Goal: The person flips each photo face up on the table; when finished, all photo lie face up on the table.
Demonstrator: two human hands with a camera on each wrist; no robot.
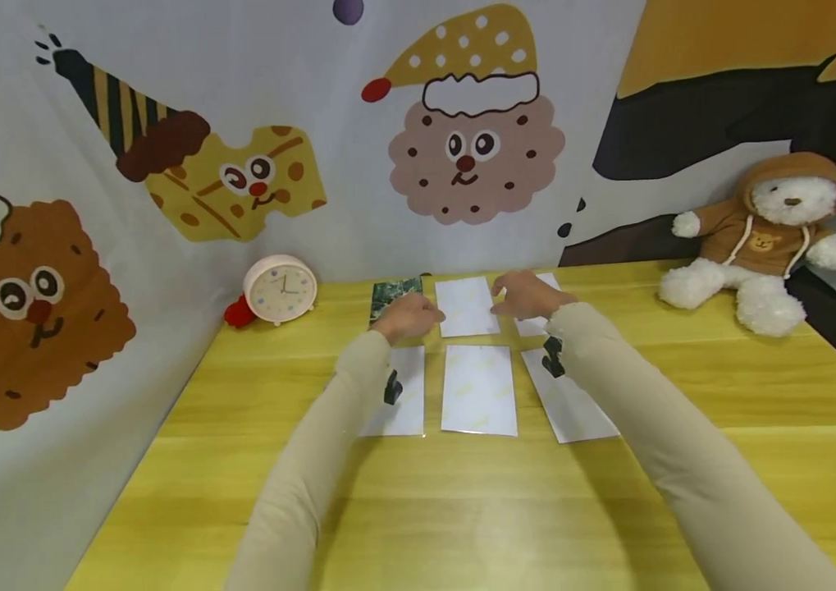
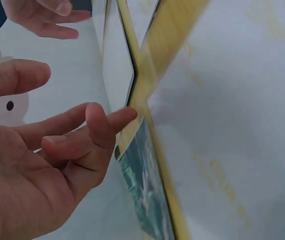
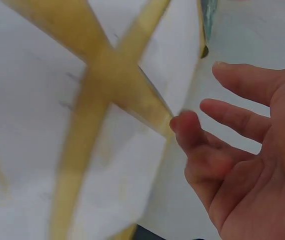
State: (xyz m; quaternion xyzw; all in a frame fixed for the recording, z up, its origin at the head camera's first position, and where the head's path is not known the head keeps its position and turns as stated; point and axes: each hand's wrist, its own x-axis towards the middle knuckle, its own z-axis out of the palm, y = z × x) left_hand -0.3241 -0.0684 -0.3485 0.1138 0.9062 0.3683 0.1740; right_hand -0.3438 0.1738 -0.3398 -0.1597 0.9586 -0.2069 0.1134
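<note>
The person's left hand, its fingers loosely bent and parted, is at the far-left picture card; the right hand, likewise parted, is by the far-right white card. Contact is unclear. Between them lies the far-middle white card; three near white cards line the desk.

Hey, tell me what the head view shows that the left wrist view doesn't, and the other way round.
Only the head view shows the round clock, the red object beside it, the teddy bear in its brown hoodie and the cheese drawing on the backdrop.

Only the left wrist view shows the palm side of the left hand, with some fingers bent.

Both show the two hands, the right hand included, plus white cards, the green picture card and the yellow table.
</note>
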